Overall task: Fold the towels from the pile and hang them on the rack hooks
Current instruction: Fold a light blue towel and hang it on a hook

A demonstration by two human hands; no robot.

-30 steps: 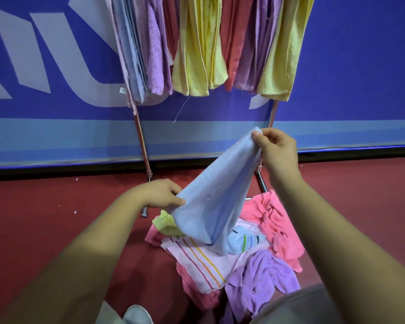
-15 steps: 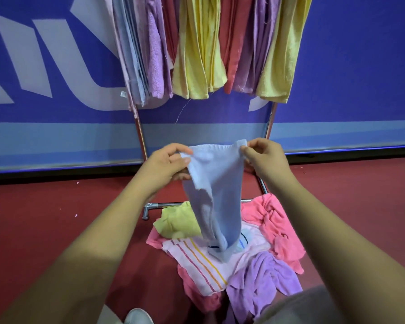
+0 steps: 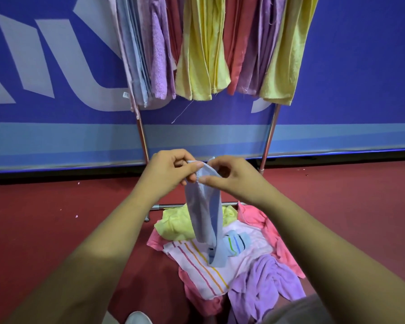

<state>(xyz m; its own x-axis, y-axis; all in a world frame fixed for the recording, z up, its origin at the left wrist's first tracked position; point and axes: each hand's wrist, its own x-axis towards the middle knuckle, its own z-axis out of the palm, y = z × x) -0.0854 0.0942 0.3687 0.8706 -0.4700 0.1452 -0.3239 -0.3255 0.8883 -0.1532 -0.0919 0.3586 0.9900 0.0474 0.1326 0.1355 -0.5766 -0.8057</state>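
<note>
The light blue cloth towel (image 3: 205, 220) hangs doubled lengthwise at frame centre. Its top edges are brought together and pinched by the fingers of the left hand (image 3: 171, 174) and right hand (image 3: 234, 177), and its lower end hangs over the multicoloured towel pile (image 3: 197, 272) on the red floor (image 3: 45, 218). The folding step appears to be in hand; the next move likely calls for securing the fold and raising the towel to the metal rack (image 3: 142, 139), where hung towels (image 3: 204, 54) crowd the upper centre and the hooks are out of view.
</note>
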